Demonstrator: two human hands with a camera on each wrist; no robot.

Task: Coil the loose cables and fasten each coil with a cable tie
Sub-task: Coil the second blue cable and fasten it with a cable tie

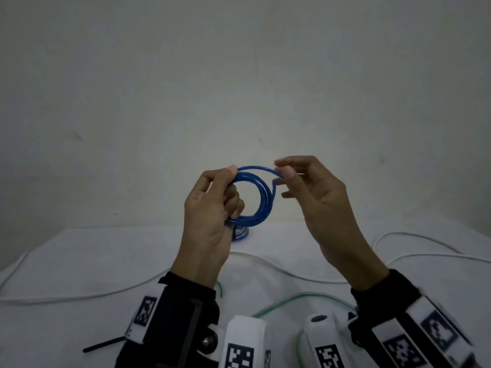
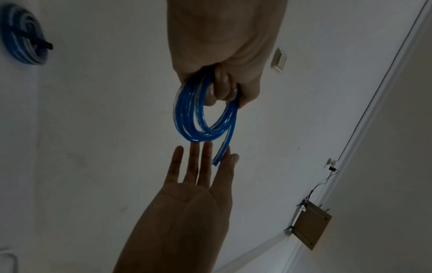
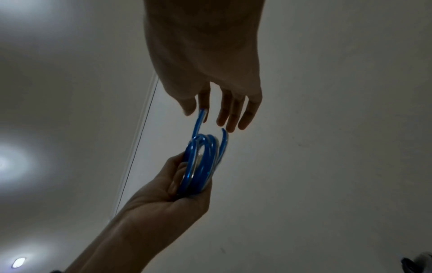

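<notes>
**A:** Setting: a plain pale wall (image 1: 239, 75) behind a table with a white cloth (image 1: 79, 261). What is held above it?

**B:** A blue cable (image 1: 261, 205), wound into a small coil of several turns and raised clear of the cloth. The left hand (image 1: 210, 211) curls around the coil from nine o'clock to seven o'clock, fingers through the ring. The right hand (image 1: 316, 197) pinches the free end at about one o'clock between thumb and forefinger, the other fingers loosely extended.

**A:** How is the cable likely to handle?

**B:** Judging from its glossy sheath and even round turns, it looks light, smooth and springy; the turns fan apart slightly in the right-wrist view, so the coil would probably loosen if released. The best hold appears to be where all turns bunch together, as the left hand has them; the tie would go across that bundle.

**A:** And elsewhere?

**B:** At twelve o'clock on the cloth, partly hidden behind the left hand, lies a second blue coil (image 2: 23, 35), already bound with a black tie (image 2: 35, 41). A white cable (image 1: 265, 264) and a green cable (image 1: 297, 298) lie loose nearer the person. A loose black tie (image 1: 103, 344) lies at seven o'clock.
</notes>
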